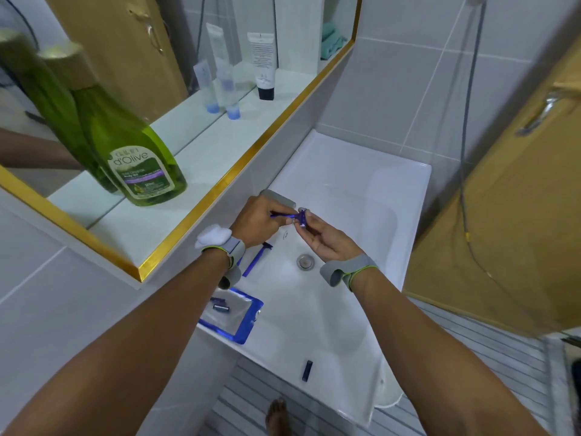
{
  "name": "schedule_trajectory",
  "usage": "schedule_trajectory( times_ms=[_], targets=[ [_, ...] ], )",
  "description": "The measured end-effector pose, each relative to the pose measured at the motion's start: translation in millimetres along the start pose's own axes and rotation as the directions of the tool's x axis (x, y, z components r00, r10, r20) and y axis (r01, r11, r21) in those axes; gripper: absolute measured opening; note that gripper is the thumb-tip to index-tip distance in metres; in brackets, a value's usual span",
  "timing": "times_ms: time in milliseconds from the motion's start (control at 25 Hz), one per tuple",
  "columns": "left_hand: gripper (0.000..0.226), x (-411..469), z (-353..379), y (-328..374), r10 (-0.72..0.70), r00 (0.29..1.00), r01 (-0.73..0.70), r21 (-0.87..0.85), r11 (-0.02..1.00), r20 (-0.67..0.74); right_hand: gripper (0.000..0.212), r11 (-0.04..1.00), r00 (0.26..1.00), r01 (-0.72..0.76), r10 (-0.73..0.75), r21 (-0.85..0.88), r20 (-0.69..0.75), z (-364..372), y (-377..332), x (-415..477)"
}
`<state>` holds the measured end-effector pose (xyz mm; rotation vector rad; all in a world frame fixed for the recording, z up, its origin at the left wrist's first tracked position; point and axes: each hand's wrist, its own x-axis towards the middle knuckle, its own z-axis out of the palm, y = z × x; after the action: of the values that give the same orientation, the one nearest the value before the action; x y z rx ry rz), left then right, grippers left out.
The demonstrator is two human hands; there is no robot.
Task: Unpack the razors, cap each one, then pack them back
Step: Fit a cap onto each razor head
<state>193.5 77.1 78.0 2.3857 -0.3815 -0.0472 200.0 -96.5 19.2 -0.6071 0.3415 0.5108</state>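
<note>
Over the white sink [361, 196], my left hand [256, 223] grips the handle of a blue razor [284, 215]. My right hand [323, 240] pinches a purple cap [302, 218] at the razor's head. A second blue razor [256, 258] lies on the sink's left rim, partly hidden by my left wrist. The clear blue-edged razor package [242, 322] lies on the near left rim with razor parts [220, 305] inside. One loose dark blue cap [307, 370] rests on the sink's front rim.
A green olive bottle [135, 152] stands on the gold-trimmed ledge [226, 184] below the mirror, with several tubes [264, 66] further back. The drain [305, 262] sits under my hands. A wooden door [509, 221] is at the right, and a bare foot [278, 416] shows below.
</note>
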Motion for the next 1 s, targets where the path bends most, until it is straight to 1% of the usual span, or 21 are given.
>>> schedule_trajectory(
  times_ms=[160, 440, 600, 680, 800, 840, 1000],
  targets=[
    [0.017, 0.6, 10.7, 17.0, 0.070, 0.997, -0.070, -0.029, 0.997, 0.013, 0.015, 1.000, 1.000, 0.008, -0.007, 0.020, -0.003, -12.6, -7.2, -13.9],
    [0.020, 9.7, 18.8, 34.3, 0.028, 0.994, -0.036, 0.071, 0.997, 0.109, 0.015, 0.999, 0.999, 0.041, -0.041, 0.035, 0.008, -22.1, -16.2, -36.1],
    [0.021, 7.6, 21.1, 48.9, 0.005, 0.997, -0.011, 0.066, 0.998, 0.080, 0.016, 0.995, 0.998, 0.068, -0.069, 0.070, 0.012, -23.5, -22.3, -46.0],
    [0.021, 7.0, 21.4, 54.2, 0.013, 0.997, -0.018, 0.072, 0.997, 0.079, 0.019, 0.994, 0.997, 0.070, -0.073, 0.084, 0.027, -23.5, -25.4, -49.2],
    [0.021, 6.3, 20.7, 63.7, 0.020, 0.997, -0.028, 0.105, 0.994, 0.077, 0.031, 0.994, 0.996, 0.077, -0.080, 0.084, 0.040, -23.4, -28.5, -54.4],
    [0.020, 6.1, 21.0, 66.5, 0.025, 0.997, -0.034, 0.109, 0.993, 0.075, 0.032, 0.993, 0.996, 0.077, -0.081, 0.085, 0.043, -23.3, -29.3, -56.4],
    [0.020, 5.2, 22.3, 74.8, 0.026, 0.997, -0.033, 0.110, 0.993, 0.069, 0.018, 0.993, 0.995, 0.092, -0.095, 0.077, 0.032, -24.7, -33.8, -61.3]
  ],
)
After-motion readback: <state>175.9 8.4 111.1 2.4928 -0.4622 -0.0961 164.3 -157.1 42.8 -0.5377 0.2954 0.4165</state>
